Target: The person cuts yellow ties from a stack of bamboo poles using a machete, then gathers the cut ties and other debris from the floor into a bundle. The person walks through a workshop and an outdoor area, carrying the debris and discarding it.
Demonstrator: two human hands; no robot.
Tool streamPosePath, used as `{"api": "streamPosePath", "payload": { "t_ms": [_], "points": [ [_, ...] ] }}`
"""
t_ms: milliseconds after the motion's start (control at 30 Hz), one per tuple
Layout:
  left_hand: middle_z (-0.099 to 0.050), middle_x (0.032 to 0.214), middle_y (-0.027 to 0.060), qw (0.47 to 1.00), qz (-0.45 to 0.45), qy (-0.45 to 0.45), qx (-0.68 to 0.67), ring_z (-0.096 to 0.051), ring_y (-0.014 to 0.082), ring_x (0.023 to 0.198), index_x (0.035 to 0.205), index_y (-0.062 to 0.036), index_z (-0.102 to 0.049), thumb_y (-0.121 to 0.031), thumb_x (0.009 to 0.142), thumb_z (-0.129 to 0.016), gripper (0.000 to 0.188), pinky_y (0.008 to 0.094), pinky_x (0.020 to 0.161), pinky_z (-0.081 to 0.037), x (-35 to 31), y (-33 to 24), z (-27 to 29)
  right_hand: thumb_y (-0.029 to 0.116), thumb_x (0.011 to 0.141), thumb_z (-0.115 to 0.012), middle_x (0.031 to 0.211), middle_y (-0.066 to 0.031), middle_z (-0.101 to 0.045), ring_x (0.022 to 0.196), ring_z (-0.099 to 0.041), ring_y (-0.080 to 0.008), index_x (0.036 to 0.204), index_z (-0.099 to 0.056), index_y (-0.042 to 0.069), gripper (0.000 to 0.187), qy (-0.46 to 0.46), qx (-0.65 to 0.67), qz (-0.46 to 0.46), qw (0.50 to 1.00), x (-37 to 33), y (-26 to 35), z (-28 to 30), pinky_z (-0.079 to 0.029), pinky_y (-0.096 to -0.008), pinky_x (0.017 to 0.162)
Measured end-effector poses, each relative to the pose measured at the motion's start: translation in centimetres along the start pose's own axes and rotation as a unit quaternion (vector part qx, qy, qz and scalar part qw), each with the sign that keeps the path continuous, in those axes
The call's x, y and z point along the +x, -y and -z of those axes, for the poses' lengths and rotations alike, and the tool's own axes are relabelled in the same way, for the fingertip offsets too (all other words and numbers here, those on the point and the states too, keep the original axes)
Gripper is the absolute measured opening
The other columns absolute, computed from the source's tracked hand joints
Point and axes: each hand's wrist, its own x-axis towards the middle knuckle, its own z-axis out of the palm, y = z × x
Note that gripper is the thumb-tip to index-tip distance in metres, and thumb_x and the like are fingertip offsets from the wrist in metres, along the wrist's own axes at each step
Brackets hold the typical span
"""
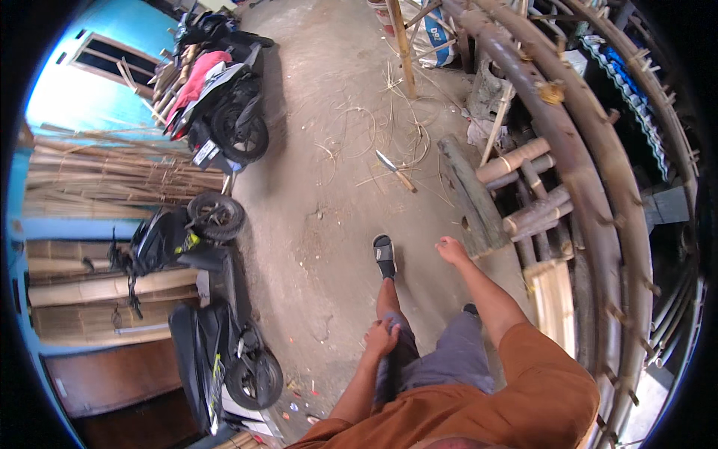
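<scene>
My left hand [381,339] hangs beside the leg of my grey shorts [449,355], its fingers curled against the cloth. Whether anything is inside those fingers is hidden. Farther forward, my right hand [451,251] is held out over the dirt ground with its fingers curled in, and nothing shows in it. Ahead on the ground lies a knife [395,170] with a pale blade and a wooden handle, apart from both hands. Thin curled bamboo strips [389,135] are scattered around and beyond it. One foot in a dark sandal [384,254] is forward.
Parked motorbikes [224,112] and another motorbike [224,352] line the left, beside stacked split bamboo [123,179] at a blue wall [105,63]. To the right are a thick weathered post [471,198] and a bamboo pole frame [576,157]. A white-and-blue sack [436,37] stands beyond.
</scene>
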Motion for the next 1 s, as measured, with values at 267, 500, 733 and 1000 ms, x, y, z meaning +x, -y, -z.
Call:
{"api": "streamPosePath", "payload": {
  "t_ms": [267,500,733,1000],
  "points": [
    [-0.044,0.133,0.0237,0.963,-0.068,-0.031,0.260,-0.037,0.0505,0.121,0.124,-0.0156,-0.060,-0.052,0.086,-0.056,0.052,0.0696,0.092,-0.032,18.7,0.4,5.5,0.038,0.085,-0.062,0.116,-0.0138,-0.065,0.113,-0.058,-0.0310,0.128,-0.055,0.011,0.051,0.015,-0.076,-0.058,0.995,30.1,5.1,-9.3,-0.046,-0.0452,0.095],
    [-0.047,0.125,0.0266,0.966,-0.091,-0.018,0.243,-0.039,0.0513,0.116,0.108,-0.0135,-0.069,-0.062,0.081,-0.057,0.057,0.0682,0.088,-0.031,27.7,0.5,12.0,0.025,0.084,-0.064,0.126,-0.0136,-0.055,0.118,-0.052,-0.0337,0.132,-0.048,0.014,0.052,-0.064,-0.186,-0.046,0.979,49.2,8.5,-18.1,-0.042,-0.0484,0.098],
    [-0.044,0.127,0.0302,0.956,-0.103,0.013,0.274,-0.038,0.0512,0.118,0.097,-0.0101,-0.071,-0.065,0.075,-0.063,0.060,0.0670,0.087,-0.031,31.4,0.1,14.0,0.017,0.085,-0.057,0.120,-0.0173,-0.055,0.110,-0.057,-0.0350,0.131,-0.043,0.011,0.048,-0.087,-0.202,-0.025,0.975,54.0,8.1,-20.1,-0.049,-0.0498,0.086],
    [-0.046,0.134,0.0231,0.957,-0.130,0.053,0.252,-0.036,0.0505,0.124,0.123,-0.0150,-0.061,-0.067,0.081,-0.053,0.067,0.0678,0.094,-0.031,26.7,-0.6,11.3,0.035,0.088,-0.062,0.100,-0.0234,-0.066,0.093,-0.063,-0.0410,0.131,-0.046,0.015,0.050,-0.057,0.200,-0.017,0.978,24.4,10.3,-12.9,-0.050,-0.0482,0.082]
  ]
}}
